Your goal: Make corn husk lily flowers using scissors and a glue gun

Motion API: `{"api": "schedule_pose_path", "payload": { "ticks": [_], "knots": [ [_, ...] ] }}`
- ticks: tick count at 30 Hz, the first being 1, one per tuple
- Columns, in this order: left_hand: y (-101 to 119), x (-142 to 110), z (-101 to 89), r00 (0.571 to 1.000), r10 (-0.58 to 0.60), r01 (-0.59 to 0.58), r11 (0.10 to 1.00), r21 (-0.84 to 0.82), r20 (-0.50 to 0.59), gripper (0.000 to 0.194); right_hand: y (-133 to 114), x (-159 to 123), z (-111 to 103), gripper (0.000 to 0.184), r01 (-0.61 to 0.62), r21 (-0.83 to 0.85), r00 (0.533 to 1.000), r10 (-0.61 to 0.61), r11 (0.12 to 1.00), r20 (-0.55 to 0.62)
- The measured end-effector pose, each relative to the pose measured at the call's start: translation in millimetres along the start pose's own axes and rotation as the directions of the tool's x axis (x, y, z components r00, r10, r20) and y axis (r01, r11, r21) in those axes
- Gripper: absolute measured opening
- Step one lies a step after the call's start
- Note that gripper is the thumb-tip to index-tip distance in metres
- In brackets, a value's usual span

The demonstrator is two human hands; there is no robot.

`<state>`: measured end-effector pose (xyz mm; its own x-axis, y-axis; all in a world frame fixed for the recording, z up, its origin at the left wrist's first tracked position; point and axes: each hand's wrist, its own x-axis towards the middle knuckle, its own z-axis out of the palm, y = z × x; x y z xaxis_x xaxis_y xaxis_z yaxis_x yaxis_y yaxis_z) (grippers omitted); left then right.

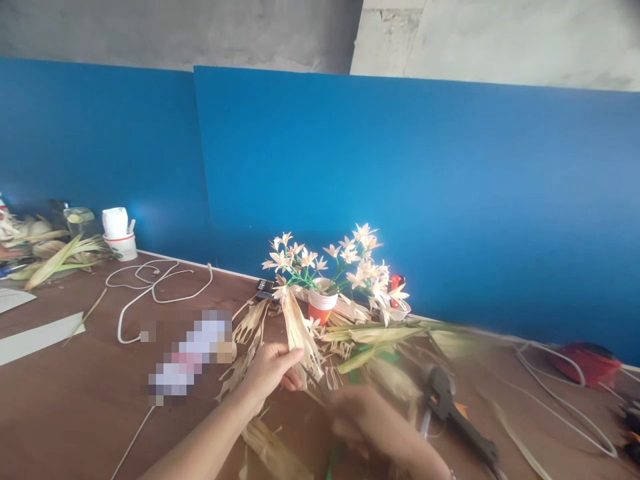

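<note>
My left hand point(280, 373) pinches a dry, pale corn husk point(299, 327) that stands up from between thumb and fingers. Close by on the right, my right hand point(350, 417) is smeared by motion, its fingers curled. A thin dark blade, looking like scissors point(315, 381), runs from it toward the husk's lower end; the handles are hidden. Behind the husk, pale husk flowers point(367, 267) on green stems stand in a red and white paper cup point(323, 303). Cut husk scraps point(245, 347) with petal-like gaps lie around my hands.
A black glue gun point(457, 417) lies to the right, with a white cable point(565, 400) and a red object point(587, 363) beyond. At left are a pixelated object point(193, 357), a white cord point(150, 287), a paper cup point(120, 245) and white strips point(43, 338). A blue partition point(400, 167) borders the table.
</note>
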<state>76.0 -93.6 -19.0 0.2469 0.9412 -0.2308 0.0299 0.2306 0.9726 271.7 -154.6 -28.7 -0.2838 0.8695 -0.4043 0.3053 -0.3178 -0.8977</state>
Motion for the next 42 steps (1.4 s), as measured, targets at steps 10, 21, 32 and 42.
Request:
{"api": "schedule_pose_path", "payload": {
  "ticks": [10,21,32,42],
  "knots": [
    [4,-2,-2.4,0.980,0.086,-0.079,0.996,0.049,-0.180,0.038,-3,-2,5,0.023,-0.023,-0.038,0.999,0.024,0.999,0.045],
    [2,-1,-1.0,0.983,0.051,-0.032,0.993,0.110,-0.176,0.037,-8,-5,4,0.012,-0.020,-0.099,1.000,0.022,0.995,0.019],
    [-3,2,-2.6,0.983,0.082,-0.062,0.990,0.123,-0.167,0.041,-14,-9,2,0.009,0.105,-0.260,0.993,-0.116,0.960,-0.028],
    [1,0,-1.6,0.982,0.085,-0.078,0.996,0.048,-0.168,0.042,-14,-9,1,0.008,0.114,-0.286,0.989,-0.135,0.952,-0.058]
  ]
}}
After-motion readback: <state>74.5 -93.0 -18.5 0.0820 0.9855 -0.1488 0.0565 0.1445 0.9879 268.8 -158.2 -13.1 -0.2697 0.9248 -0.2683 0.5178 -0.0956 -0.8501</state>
